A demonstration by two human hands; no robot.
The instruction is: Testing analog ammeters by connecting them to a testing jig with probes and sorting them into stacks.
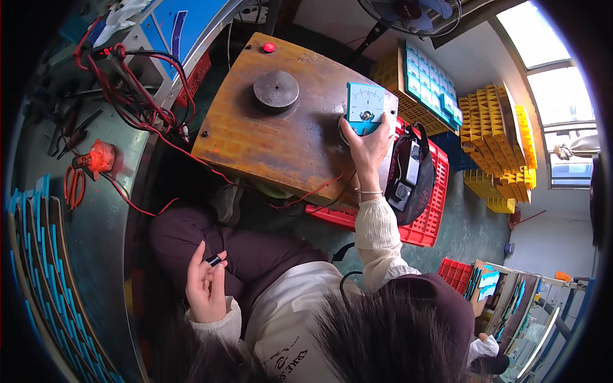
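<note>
My right hand (370,148) grips a blue-framed analog panel meter (366,102) by its lower sides, thumb on one edge and fingers on the other. The meter has a white scale face and is at the right end of the worn wooden worktable (255,147). A dark rounded edge shows beside its lower left; what it belongs to is mostly hidden. Above my lap, my left hand (207,287) pinches a small black cylinder (214,260) between thumb and fingers; its exact kind is unclear. A round grey metal disc (276,90) lies on the table, left of the meter.
A red button (269,47) sits at the table's far corner. Red and black cables (121,89) tangle at left, near orange-handled scissors (74,186) and racked blue-edged parts (54,268). At right are a red crate (421,223), a black bag (412,172), stacked yellow trays (491,134) and boxed meters (431,80).
</note>
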